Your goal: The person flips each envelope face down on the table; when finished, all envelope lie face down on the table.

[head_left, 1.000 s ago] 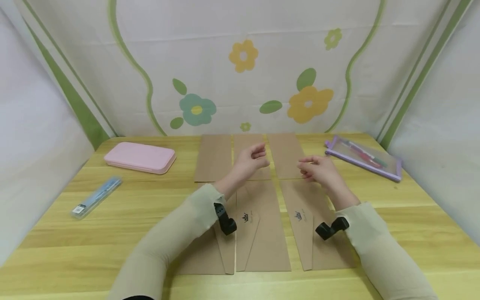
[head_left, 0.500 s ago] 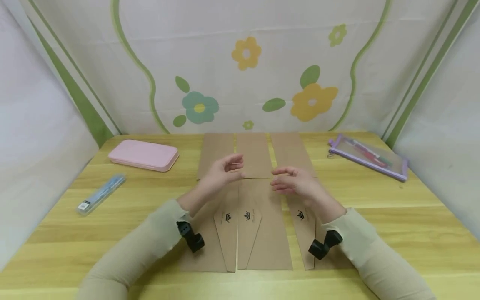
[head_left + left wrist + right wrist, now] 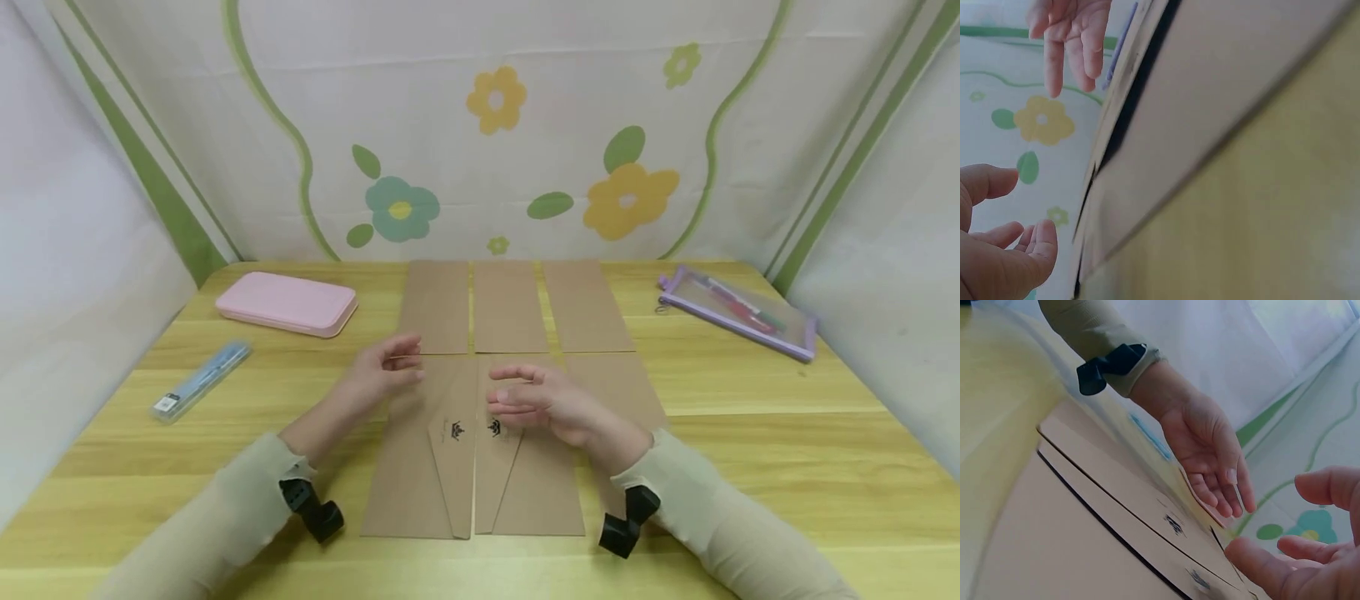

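Brown kraft paper envelopes lie flat in two rows. In the front row, the left envelope (image 3: 408, 500) and the middle envelope (image 3: 543, 500) show pointed flaps printed with a black crown. The front right envelope (image 3: 622, 392) is partly hidden by my right arm. My left hand (image 3: 375, 375) hovers near the left envelope's upper left edge, fingers loosely bent. Over the middle envelope hovers my right hand (image 3: 558, 407), fingers relaxed and pointing left. Both wrist views show the left hand (image 3: 1200, 437) and the right hand (image 3: 1079, 37) apart, holding nothing.
Behind are three more envelopes: left (image 3: 437, 304), middle (image 3: 510, 304) and right (image 3: 587, 304). A pink case (image 3: 287, 302) and a clear box with blue contents (image 3: 201, 382) lie left. A purple-edged zip pouch (image 3: 738, 312) with pens lies right. A flowered curtain (image 3: 450, 50) backs the table.
Both hands have moved left and toward the person, away from the back row of envelopes. More of the front envelopes shows now. The envelopes themselves appear unmoved.
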Action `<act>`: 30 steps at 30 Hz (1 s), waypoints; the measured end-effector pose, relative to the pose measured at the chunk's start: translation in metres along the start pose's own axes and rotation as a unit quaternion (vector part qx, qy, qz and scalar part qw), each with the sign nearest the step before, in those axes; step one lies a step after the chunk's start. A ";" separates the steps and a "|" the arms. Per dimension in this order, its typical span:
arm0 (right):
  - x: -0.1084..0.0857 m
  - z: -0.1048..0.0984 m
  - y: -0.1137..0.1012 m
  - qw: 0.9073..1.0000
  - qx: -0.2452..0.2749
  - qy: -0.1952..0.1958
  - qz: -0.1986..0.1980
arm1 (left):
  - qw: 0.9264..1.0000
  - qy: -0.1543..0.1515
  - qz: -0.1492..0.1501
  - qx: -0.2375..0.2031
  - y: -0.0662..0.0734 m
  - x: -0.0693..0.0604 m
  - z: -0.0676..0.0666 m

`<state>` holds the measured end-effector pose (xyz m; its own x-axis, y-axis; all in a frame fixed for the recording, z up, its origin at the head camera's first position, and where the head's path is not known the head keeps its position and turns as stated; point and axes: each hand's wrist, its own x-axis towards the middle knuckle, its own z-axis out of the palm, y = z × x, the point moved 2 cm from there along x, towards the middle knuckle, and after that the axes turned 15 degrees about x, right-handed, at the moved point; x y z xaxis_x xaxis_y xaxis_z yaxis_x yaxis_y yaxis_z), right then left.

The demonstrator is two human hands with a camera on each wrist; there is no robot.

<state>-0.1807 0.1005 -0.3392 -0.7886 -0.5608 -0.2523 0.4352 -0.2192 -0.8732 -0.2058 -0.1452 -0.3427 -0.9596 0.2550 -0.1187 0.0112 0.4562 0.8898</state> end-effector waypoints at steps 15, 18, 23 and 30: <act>0.002 0.019 0.013 0.997 0.046 -0.035 0.055 | 0.999 -0.030 -0.041 -0.004 -0.022 -0.033 -0.012; 0.004 0.021 0.013 0.997 0.050 -0.028 0.057 | 0.998 -0.033 -0.046 -0.005 -0.023 -0.035 -0.011; 0.005 0.023 0.015 0.997 0.056 -0.013 0.054 | 0.998 -0.030 -0.059 0.004 -0.024 -0.036 -0.011; 0.007 0.025 0.020 0.997 0.053 -0.007 0.049 | 0.997 -0.013 -0.078 -0.016 -0.025 -0.038 -0.009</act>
<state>-0.1667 0.0716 -0.3481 -0.7343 -0.5943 -0.3281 0.5543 -0.2459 -0.7952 -0.1724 -0.1734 -0.3565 -0.9417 0.2053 -0.2667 -0.1459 0.4651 0.8732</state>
